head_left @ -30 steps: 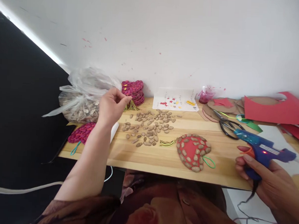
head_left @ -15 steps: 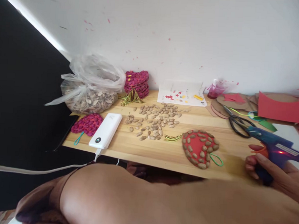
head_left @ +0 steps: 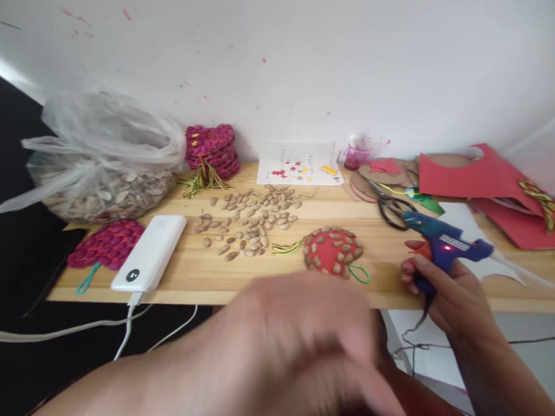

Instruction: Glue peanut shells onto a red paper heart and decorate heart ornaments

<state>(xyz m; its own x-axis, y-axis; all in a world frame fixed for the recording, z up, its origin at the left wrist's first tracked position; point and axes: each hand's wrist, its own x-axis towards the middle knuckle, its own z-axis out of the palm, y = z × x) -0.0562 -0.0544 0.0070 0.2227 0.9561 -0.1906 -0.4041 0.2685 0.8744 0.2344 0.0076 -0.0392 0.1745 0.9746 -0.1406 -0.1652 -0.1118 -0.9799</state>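
Observation:
My right hand is wrapped round the handle of a blue hot glue gun, its red light lit and its nozzle pointing left. My left hand, smeared by motion, hangs close to the camera in front of the table edge; its fingers cannot be made out. Just beyond it lies a red rounded cutout, ringed with brown oval shells, with a green loop and a yellow-green tassel. My left hand hides its near edge. Loose shells are scattered to its left.
At left stand a plastic bag of shells, a finished pink piece and a white power bank with a cable. Behind are stacked pink pieces and paper with stars. Scissors and red sheets lie right.
The view has swung to the right. My left arm, which stretched across the bottom, has shifted so that the hand now shows before the cutout. The right hand still holds the glue gun.

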